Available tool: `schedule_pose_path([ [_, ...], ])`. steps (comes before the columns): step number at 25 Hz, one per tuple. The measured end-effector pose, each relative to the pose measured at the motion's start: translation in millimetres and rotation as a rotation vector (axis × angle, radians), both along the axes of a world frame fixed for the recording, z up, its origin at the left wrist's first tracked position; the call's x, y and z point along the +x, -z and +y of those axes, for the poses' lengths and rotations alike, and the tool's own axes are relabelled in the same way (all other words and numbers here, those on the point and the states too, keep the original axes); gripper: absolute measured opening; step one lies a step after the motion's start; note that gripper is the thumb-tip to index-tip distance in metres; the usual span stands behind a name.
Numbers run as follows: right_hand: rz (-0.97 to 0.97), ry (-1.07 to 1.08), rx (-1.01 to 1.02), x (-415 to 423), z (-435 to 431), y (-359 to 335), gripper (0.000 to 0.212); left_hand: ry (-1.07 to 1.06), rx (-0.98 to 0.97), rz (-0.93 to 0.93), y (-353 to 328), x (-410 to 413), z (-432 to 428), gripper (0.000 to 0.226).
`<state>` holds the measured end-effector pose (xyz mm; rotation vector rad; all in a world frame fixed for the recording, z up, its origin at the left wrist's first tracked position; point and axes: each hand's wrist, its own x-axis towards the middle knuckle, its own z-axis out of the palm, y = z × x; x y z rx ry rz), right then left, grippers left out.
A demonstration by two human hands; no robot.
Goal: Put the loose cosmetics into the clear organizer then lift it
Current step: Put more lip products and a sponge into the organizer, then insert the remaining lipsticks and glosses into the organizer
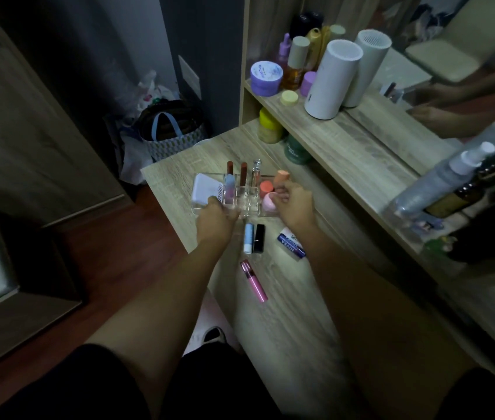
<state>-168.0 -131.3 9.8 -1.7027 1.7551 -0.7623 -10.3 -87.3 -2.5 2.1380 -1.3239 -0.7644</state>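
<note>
The clear organizer (247,197) stands on the wooden desk (288,322). It holds a white compact (205,189), lipsticks (243,176) standing upright, and sponges (282,177) at its right end. My left hand (216,221) grips the organizer's near left edge. My right hand (296,201) rests at its right end, fingers on a pink sponge (267,203). Loose on the desk nearer me lie a light blue tube (248,237), a black lipstick (259,238), a blue Nivea stick (291,245) and a pink tube (254,281).
A shelf (346,137) behind the desk carries jars, bottles and two white cylinders (331,77). A mirror (452,71) stands at the right with spray bottles (446,177) before it. Bags (167,131) sit on the floor past the desk's left end.
</note>
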Motion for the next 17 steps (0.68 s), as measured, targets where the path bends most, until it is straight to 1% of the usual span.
schedule_pose_path([
  [2,0.094,0.000,0.043,-15,16,10,0.022,0.016,0.047,0.004,9,-4,24,0.033],
  [4,0.194,-0.019,0.135,-32,28,23,0.022,0.015,0.107,0.038,20,-10,47,0.033],
  [7,0.276,-0.024,0.276,-50,38,35,0.025,-0.010,0.245,0.091,30,-25,72,0.045],
  [9,0.312,-0.031,0.337,-55,41,39,0.029,-0.002,0.286,0.087,35,-34,80,0.046],
  [13,0.287,-0.058,0.328,-59,38,41,0.032,-0.059,0.299,0.120,37,-42,83,0.035],
  [16,0.300,-0.082,0.290,-61,38,39,0.031,-0.103,0.303,0.174,32,-38,82,0.035],
  [17,0.276,-0.084,0.256,-61,38,37,0.030,-0.106,0.289,0.183,30,-34,81,0.035],
])
